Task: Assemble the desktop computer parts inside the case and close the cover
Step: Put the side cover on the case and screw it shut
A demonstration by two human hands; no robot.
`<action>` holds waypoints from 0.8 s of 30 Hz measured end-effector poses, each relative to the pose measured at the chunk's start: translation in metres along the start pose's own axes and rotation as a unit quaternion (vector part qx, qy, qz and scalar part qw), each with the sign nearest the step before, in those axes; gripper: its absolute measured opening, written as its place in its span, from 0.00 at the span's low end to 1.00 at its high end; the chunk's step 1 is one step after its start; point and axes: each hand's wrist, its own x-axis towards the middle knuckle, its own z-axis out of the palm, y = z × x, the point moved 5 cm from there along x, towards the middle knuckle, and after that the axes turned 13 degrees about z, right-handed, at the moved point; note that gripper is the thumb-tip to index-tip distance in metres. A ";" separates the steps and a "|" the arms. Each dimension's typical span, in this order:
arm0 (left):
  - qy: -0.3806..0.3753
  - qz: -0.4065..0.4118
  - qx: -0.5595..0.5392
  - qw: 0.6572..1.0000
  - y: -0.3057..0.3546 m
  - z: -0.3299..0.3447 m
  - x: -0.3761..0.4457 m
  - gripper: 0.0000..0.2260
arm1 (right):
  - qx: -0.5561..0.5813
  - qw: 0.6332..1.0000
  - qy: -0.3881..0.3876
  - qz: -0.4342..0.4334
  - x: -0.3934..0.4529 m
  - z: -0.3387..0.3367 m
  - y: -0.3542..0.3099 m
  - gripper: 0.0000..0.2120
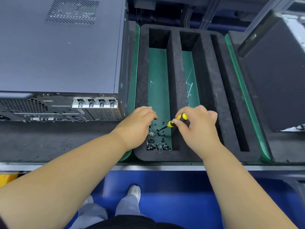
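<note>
In the foam tray (177,156), two hands; right hand (196,128) grips one screwdriver (175,121).

The left hand (137,124) covers its own fingertips and part of the screws (157,142); whether it pinches one cannot be determined. The right hand (196,128) conceals most of the screwdriver (175,122) handle. The computer case (57,47) is cut off at the top and left edges. Its rear port labels are too small, possibly blurred, to read.

yellow-black screwdriver (177,120), black foam tray (176,66)
</note>
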 end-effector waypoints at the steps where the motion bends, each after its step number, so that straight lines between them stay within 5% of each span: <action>1: 0.000 -0.001 -0.004 1.000 0.000 -0.001 0.000 0.16 | -0.003 1.000 -0.001 0.006 0.001 -0.001 0.001 0.03; 13: -0.031 0.008 0.025 0.999 0.003 0.001 0.002 0.15 | -0.040 0.997 -0.073 0.004 -0.006 0.017 0.000 0.07; 24: -0.026 0.006 0.013 1.000 0.003 -0.001 0.001 0.14 | 0.013 0.998 -0.048 0.023 -0.005 0.008 0.004 0.06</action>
